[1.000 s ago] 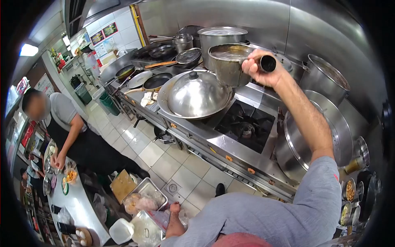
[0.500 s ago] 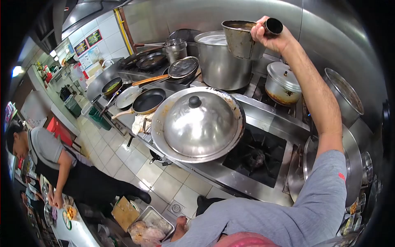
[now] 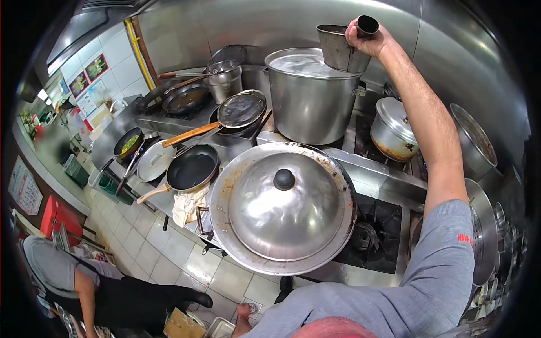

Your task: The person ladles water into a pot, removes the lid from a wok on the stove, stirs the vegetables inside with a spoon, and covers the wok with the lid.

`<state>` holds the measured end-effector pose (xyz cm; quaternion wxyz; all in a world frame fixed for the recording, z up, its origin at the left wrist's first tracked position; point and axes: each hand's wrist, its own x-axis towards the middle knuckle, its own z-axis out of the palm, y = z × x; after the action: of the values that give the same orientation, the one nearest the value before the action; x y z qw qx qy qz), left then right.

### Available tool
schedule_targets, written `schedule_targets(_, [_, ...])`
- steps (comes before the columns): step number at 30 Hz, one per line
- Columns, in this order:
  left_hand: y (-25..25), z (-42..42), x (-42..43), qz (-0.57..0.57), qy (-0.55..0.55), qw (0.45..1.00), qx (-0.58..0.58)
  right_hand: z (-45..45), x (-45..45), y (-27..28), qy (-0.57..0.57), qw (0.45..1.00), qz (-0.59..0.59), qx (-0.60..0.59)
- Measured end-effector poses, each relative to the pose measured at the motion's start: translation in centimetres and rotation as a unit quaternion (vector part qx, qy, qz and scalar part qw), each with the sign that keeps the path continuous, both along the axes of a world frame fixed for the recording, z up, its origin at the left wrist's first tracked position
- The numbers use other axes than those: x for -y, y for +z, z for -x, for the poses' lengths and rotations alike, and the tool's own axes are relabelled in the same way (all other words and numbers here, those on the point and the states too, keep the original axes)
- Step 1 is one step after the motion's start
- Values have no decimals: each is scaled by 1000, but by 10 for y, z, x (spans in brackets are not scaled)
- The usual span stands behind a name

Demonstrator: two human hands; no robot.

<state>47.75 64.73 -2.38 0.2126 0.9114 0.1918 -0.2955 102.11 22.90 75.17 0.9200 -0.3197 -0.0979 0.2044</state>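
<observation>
My right hand [image 3: 369,36] is raised at the top right, its fingers wrapped round the hollow tube handle of a deep, stained metal dipper [image 3: 338,50]. The dipper is above the right side of a large steel stockpot [image 3: 313,104], whose pale, shiny top surface shows inside the rim. Whether the dipper touches the rim I cannot tell. My left hand [image 3: 243,311] hangs low near the floor drain, small in view, with its fingers not distinguishable. Nearer to me, a domed steel lid [image 3: 284,219] with a black knob sits in a wide metal wok [image 3: 225,197].
A black frying pan [image 3: 193,168], a strainer [image 3: 242,110] and a cloth [image 3: 190,205] lie left of the wok. Right of the stockpot stands a lidded aluminium pot [image 3: 393,129]. A gas burner [image 3: 366,236] is in front. Another person in a dark apron [image 3: 129,298] works at lower left.
My view has shifted, so the wok and stockpot appear lower and larger. The dipper sits farther right over the stockpot, showing more of its top. The other person appears lower in view.
</observation>
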Motion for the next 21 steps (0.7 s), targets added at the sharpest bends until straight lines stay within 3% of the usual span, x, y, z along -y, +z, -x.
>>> schedule_targets(3, [-5,-7,-14,68,79,994,21,-17,-8,-5,1,1000,7,-1])
schedule_targets(13, [-10,-6,-25,32,67,997,-13,-41,-23,-22,-35,998,60,2])
schedule_targets(15, [-14,-3,-27,29,109,991,78,-48,-21,-24,-27,997,66,2])
schedule_targets(21, [-19,-11,-23,64,81,991,90,-65,-32,-43,-30,998,51,-20])
